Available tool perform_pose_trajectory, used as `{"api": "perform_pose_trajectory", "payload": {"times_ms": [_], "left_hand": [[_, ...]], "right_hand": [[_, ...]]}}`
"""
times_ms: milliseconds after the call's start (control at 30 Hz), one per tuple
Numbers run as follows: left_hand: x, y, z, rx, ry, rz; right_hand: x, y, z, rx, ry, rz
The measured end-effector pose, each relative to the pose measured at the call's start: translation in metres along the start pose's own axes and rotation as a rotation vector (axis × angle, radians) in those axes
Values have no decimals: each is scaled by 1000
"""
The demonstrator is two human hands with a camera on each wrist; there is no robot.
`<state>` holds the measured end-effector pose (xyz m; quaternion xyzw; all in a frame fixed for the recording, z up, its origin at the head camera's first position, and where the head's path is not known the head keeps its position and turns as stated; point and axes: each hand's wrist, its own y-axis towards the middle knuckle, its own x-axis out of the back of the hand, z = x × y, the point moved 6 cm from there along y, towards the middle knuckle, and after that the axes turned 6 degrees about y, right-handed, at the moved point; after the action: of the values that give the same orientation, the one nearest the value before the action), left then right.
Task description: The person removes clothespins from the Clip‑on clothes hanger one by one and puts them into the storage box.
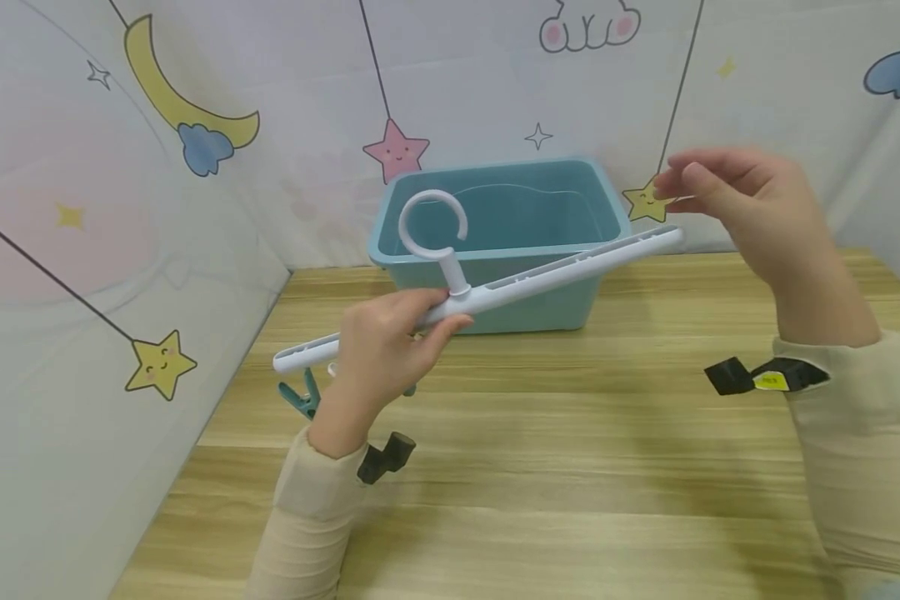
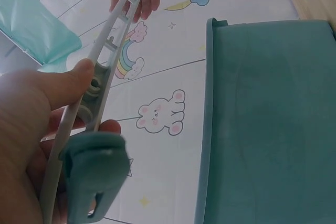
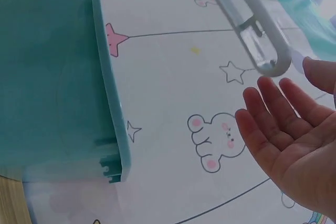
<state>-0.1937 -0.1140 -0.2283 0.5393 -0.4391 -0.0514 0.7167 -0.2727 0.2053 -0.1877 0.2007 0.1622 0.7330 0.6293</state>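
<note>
My left hand (image 1: 386, 346) grips the bar of a white clip hanger (image 1: 570, 268) near its middle, just below the round open hook (image 1: 420, 242). The bar slants, its right end higher than its left. Under the left end hangs a teal clip (image 1: 305, 398); another teal clip (image 2: 97, 166) looms close in the left wrist view. Behind my left hand, part of the bar is hidden. Just off the bar's right end is my right hand (image 1: 757, 208), its fingers loosely bent and holding nothing. From the right wrist view, the fingertips (image 3: 268, 85) lie close beside that slotted end.
A teal plastic bin (image 1: 495, 296) stands on the wooden table (image 1: 570, 467) behind the hanger, near the back wall. White cloth walls (image 1: 300, 83) printed with stars and moons enclose the back and sides. Each wrist carries a black strapped camera.
</note>
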Motion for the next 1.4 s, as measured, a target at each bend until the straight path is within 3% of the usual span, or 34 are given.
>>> {"api": "perform_pose_trajectory", "payload": {"times_ms": [200, 600, 833, 1100, 1400], "left_hand": [[-3, 1, -1, -3, -2, 20], [-9, 2, -7, -25, -5, 37], [-15, 1, -16, -51, -23, 73], [-20, -1, -21, -63, -23, 88], [-25, -1, -27, -78, -52, 130]], "right_hand": [[-23, -8, 19, 113, -215, 96], [-78, -31, 37, 312, -400, 286], [-103, -42, 34, 452, -416, 360], [-114, -50, 30, 451, -400, 397], [-122, -54, 16, 374, -463, 391]]}}
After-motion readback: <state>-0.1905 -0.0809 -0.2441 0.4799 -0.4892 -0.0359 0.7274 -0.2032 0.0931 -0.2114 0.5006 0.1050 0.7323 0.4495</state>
